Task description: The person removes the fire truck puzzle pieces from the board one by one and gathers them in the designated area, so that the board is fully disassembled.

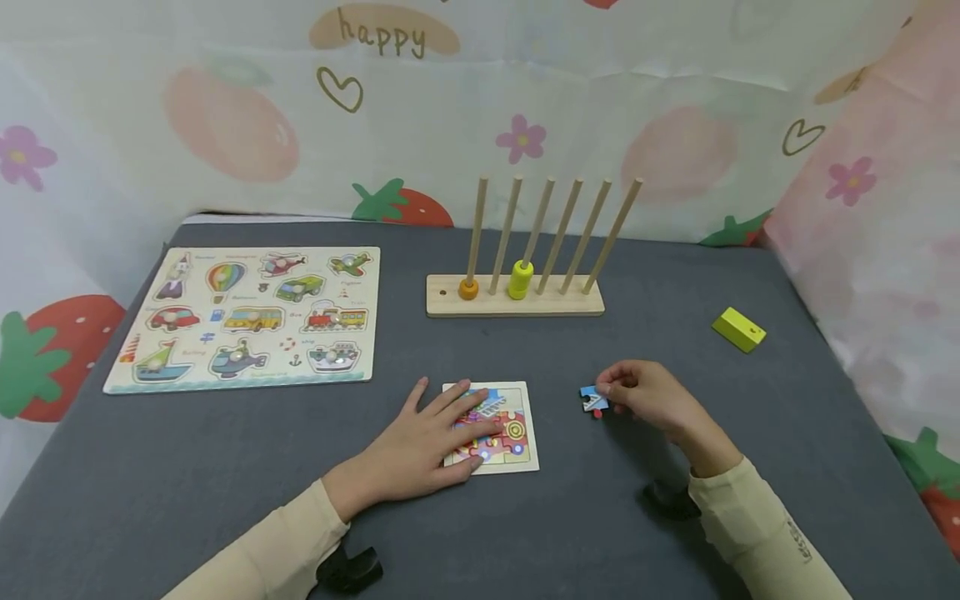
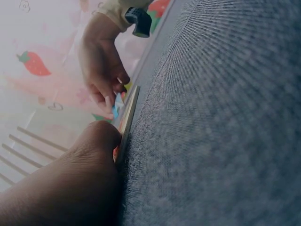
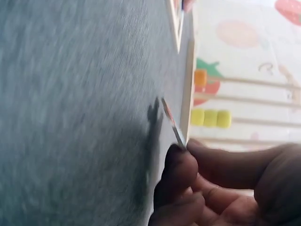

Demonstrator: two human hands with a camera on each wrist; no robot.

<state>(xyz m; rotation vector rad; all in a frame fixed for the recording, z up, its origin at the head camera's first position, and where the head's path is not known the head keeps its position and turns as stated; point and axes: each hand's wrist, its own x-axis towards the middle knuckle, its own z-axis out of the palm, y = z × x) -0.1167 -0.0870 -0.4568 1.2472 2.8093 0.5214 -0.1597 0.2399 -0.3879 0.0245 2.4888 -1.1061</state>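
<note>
My right hand (image 1: 648,402) pinches a piece (image 1: 592,399) over the gray worktop (image 1: 592,525), while my left hand (image 1: 427,442) lies across the puzzle (image 1: 531,442). The fingers of the right hold the piece at one edge, a grip that probably leaves its notched outline and printed face in view; seen from the right wrist, it slants edge-on and appears clear of the worktop. To its left, the other hand's fingers (spread wide, clasping nothing) rest flat over the puzzle's left part, presumably to stop it sliding. Whether a gap lies under them I cannot tell.

Beyond and between both sets of fingers is the stand (image 1: 558,307), an orange ring (image 1: 468,290) and yellow rings (image 1: 520,282) threaded on two of its pegs, which would prevent them rolling away. The board (image 1: 262,343) lies flat beyond my left fingers and farther left, picture side up, likely for easy viewing. Beyond my right fingers and farther right, well apart from them, rests a yellow block (image 1: 738,330).
</note>
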